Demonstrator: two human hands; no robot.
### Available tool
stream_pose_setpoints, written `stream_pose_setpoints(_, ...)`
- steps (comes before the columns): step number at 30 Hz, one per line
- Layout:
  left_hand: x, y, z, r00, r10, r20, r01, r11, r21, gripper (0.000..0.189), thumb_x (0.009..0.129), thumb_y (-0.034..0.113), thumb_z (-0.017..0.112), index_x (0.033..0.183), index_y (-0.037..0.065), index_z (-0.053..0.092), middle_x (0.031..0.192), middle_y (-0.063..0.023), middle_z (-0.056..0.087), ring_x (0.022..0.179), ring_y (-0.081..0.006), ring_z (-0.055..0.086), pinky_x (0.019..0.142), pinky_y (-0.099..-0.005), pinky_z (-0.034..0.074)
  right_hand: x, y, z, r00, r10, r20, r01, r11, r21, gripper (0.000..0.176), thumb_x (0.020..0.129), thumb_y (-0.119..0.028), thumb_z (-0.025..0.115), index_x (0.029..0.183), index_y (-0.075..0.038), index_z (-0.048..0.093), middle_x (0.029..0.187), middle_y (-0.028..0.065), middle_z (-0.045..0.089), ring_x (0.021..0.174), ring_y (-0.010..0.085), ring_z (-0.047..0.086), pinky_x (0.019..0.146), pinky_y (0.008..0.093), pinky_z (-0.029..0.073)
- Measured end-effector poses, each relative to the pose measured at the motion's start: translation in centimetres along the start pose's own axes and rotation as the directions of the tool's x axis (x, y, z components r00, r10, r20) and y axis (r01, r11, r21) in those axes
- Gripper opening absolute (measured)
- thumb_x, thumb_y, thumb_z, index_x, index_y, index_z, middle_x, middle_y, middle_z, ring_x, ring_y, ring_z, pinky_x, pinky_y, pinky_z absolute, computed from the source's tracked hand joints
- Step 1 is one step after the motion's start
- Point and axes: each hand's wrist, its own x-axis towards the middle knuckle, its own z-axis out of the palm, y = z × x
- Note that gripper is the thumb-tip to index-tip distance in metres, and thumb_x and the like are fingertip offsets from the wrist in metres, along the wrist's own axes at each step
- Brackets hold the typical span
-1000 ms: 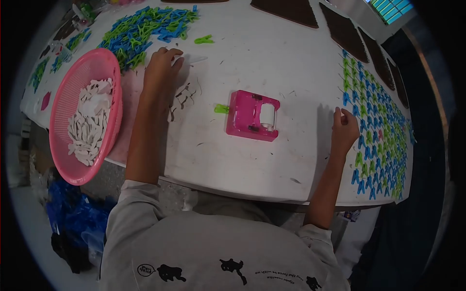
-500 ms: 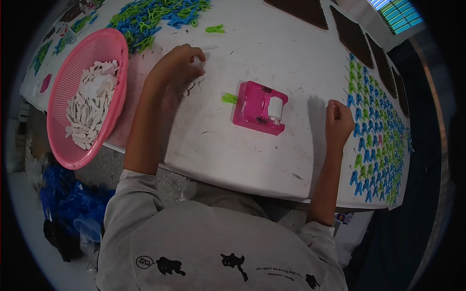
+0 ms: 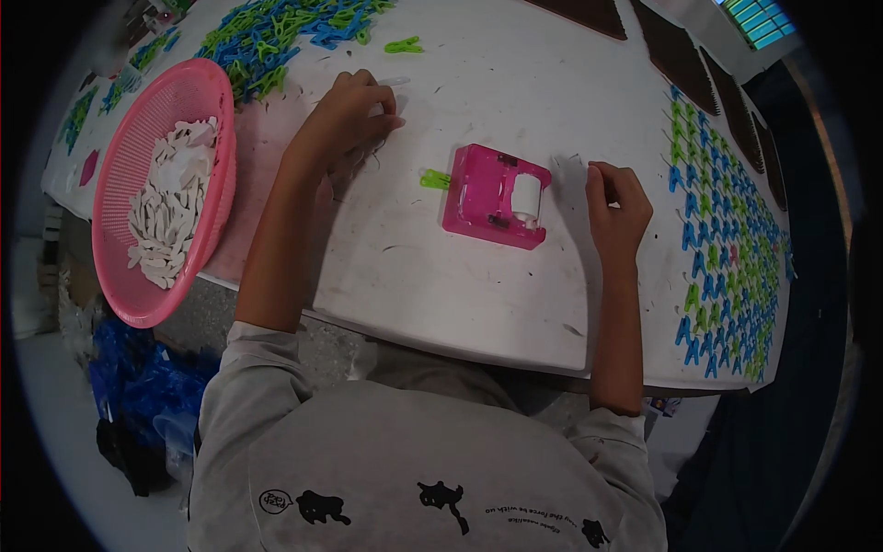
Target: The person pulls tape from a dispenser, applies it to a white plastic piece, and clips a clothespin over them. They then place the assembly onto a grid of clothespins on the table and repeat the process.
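Note:
My left hand [image 3: 357, 115] is closed, with thumb and fingertips together over the table; what it holds is hidden. A bright pink tape dispenser [image 3: 478, 198] with a white roll [image 3: 525, 199] lies between my hands. A green clip [image 3: 434, 178] touches its left side. To the dispenser's right, my right hand [image 3: 616, 198] is pinched on a small translucent strip [image 3: 571, 166] at its fingertips.
A pink basket [image 3: 227, 170] of white pieces [image 3: 166, 216] stands at the left. Blue and green clips [image 3: 267, 41] are heaped behind it, with a lone green clip [image 3: 403, 45] nearby. Rows of clips [image 3: 722, 258] cover the right side, beside dark brown boards [image 3: 676, 53].
My right hand has moved left toward the dispenser, and a translucent strip now shows at its fingertips. My left hand has shifted slightly to the right and turned a little.

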Motion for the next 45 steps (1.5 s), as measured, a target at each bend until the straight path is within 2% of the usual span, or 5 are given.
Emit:
stream_pose_setpoints(9, 0.8, 7.1, 0.4, 0.979, 0.07, -0.19, -0.114, 0.966, -0.232, 0.016, 0.086, 0.02, 0.071, 0.086, 0.008, 0.06, 0.083, -0.0062, 0.059, 0.073, -0.0257, 0.058, 0.064, -0.034, 0.047, 0.5, -2.7, -1.1, 0.999, 0.005, -0.049, -0.002, 0.998, 0.058, 0.015, 0.088, -0.009, 0.068, 0.101, -0.004, 0.07, 0.075, 0.0043, 0.063, 0.07, 0.01, 0.058, 0.06, 0.0233, 0.046)
stream_pose_setpoints(11, 0.2, 9.5, 0.3, 0.964, 0.142, -0.227, -0.195, 0.952, -0.236, 0.015, 0.085, 0.019, 0.071, 0.086, 0.008, 0.061, 0.083, -0.0062, 0.06, 0.071, -0.025, 0.059, 0.062, -0.0337, 0.048, 0.4, -4.2, -0.4, 0.998, 0.051, -0.025, -0.038, 0.929, 0.368, 0.022, 0.086, -0.011, 0.07, 0.107, -0.006, 0.069, 0.081, 0.003, 0.065, 0.08, 0.0121, 0.057, 0.069, 0.0263, 0.046)
stream_pose_setpoints(13, -0.3, 11.8, 0.3, 0.814, 0.471, -0.338, -0.55, 0.813, -0.19, 0.019, 0.079, 0.015, 0.077, 0.089, 0.006, 0.064, 0.081, -0.006, 0.061, 0.073, -0.0171, 0.062, 0.062, -0.0277, 0.05, 0.1, -5.4, -0.3, 0.997, 0.003, 0.071, -0.028, 0.937, 0.347, 0.025, 0.084, -0.011, 0.071, 0.108, -0.006, 0.069, 0.084, 0.0023, 0.067, 0.083, 0.0136, 0.056, 0.072, 0.0283, 0.046)
stream_pose_setpoints(22, -1.6, 14.3, 1.4, 0.641, 0.473, -0.605, -0.709, 0.668, -0.228, 0.027, 0.07, 0.007, 0.083, 0.091, 0.005, 0.067, 0.08, -0.0082, 0.065, 0.071, -0.0169, 0.065, 0.056, -0.0244, 0.051, -0.3, -5.9, 0.2, 0.933, -0.306, 0.188, 0.249, 0.929, 0.275, 0.016, 0.08, -0.007, 0.072, 0.096, -0.006, 0.071, 0.088, 0.0028, 0.071, 0.083, 0.02, 0.059, 0.077, 0.0325, 0.048)
stream_pose_setpoints(45, -2.0, 14.1, 3.6, 0.877, 0.154, -0.455, -0.469, 0.484, -0.739, 0.034, 0.082, -0.01, 0.068, 0.113, -0.003, 0.054, 0.108, -0.0171, 0.063, 0.099, -0.0224, 0.065, 0.083, -0.0309, 0.057, -0.6, -4.4, 0.3, 0.961, -0.23, 0.153, 0.19, 0.952, 0.241, 0.019, 0.076, -0.005, 0.077, 0.093, -0.006, 0.068, 0.089, 0.0032, 0.069, 0.087, 0.0183, 0.059, 0.073, 0.029, 0.049)
